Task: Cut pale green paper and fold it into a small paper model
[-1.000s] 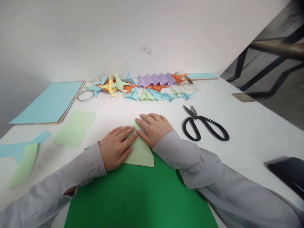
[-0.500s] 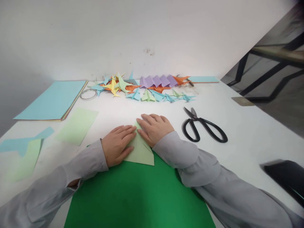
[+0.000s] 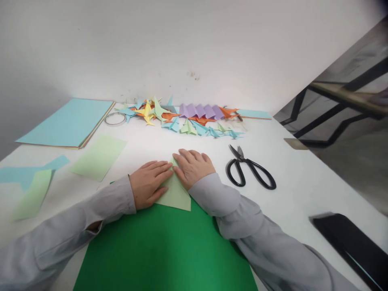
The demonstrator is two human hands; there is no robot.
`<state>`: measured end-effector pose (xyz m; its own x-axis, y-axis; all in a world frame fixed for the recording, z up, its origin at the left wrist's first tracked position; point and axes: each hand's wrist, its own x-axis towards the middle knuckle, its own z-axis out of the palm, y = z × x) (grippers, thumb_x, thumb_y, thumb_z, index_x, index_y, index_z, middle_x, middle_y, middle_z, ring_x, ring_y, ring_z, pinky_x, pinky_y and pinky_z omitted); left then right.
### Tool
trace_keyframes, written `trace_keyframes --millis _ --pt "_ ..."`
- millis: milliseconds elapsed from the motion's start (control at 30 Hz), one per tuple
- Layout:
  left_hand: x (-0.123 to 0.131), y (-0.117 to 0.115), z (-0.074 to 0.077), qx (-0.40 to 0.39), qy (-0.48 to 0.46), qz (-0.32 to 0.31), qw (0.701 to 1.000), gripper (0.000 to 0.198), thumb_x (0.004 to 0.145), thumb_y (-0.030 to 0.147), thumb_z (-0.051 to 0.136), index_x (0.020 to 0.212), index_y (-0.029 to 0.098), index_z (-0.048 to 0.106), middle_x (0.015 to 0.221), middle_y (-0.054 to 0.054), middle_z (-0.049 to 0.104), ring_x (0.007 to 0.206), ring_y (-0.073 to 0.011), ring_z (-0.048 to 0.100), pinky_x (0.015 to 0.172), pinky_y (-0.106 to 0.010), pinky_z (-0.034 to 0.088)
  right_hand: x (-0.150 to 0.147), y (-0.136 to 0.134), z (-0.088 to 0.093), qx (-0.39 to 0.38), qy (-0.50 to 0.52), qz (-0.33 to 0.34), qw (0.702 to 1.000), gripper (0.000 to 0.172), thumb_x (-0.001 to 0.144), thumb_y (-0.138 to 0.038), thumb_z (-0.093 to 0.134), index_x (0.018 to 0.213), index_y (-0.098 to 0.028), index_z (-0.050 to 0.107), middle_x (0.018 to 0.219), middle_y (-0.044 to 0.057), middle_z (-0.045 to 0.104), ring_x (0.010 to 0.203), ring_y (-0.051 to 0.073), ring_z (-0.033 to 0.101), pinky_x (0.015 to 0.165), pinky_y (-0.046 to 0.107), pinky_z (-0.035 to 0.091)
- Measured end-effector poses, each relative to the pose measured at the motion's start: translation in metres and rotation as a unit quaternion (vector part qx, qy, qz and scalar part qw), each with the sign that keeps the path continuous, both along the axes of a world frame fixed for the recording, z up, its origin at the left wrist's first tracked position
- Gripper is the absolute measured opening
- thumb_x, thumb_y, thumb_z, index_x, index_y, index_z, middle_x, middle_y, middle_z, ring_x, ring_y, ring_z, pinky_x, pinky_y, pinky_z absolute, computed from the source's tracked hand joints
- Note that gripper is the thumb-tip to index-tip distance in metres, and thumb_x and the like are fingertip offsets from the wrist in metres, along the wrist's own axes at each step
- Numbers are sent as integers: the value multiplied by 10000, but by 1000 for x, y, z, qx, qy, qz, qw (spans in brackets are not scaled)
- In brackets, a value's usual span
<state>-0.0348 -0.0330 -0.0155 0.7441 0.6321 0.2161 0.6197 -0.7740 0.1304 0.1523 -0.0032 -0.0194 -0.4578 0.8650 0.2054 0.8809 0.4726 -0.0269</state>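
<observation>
A pale green sheet of folded paper lies on a dark green board, its narrow tip pointing away from me. My left hand rests flat on its left side, fingers stretched toward the tip. Over the upper right side lies my right hand, palm down with the fingers extended, pressing near the tip. Both hands cover parts of the paper, so some of its creases are hidden. Black-handled scissors lie partly spread on the table to the right of my right hand.
Folded paper figures and a purple pleated strip line the wall. Coloured sheets are stacked at back left beside a wire ring. Loose green paper and blue scraps lie left. A black phone-like object is at right.
The view has tilted and shifted slightly, bringing more of the black object into sight. My right hand sits a little lower along the paper's right edge; my left hand stays on the left side.
</observation>
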Motion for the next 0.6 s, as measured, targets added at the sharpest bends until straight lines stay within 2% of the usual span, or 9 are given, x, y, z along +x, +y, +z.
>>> trace_keyframes --millis 167,600 --pt "-1 0 -3 20 8 -7 1000 419 862 286 364 1235 118 455 1322 -158 452 1229 -288 385 995 -484 334 0 -1 0 4 5 -3 1000 418 885 -402 339 1244 -231 470 1345 67 446 1147 280 403 909 476 297" --pt "0 -2 1 12 8 3 1000 413 847 282 386 1204 93 472 1317 -160 461 1230 -286 385 1006 -468 328 -2 -2 2 -8 -3 -8 1000 412 883 -407 336 1258 -293 465 1330 37 459 1143 285 402 901 459 316"
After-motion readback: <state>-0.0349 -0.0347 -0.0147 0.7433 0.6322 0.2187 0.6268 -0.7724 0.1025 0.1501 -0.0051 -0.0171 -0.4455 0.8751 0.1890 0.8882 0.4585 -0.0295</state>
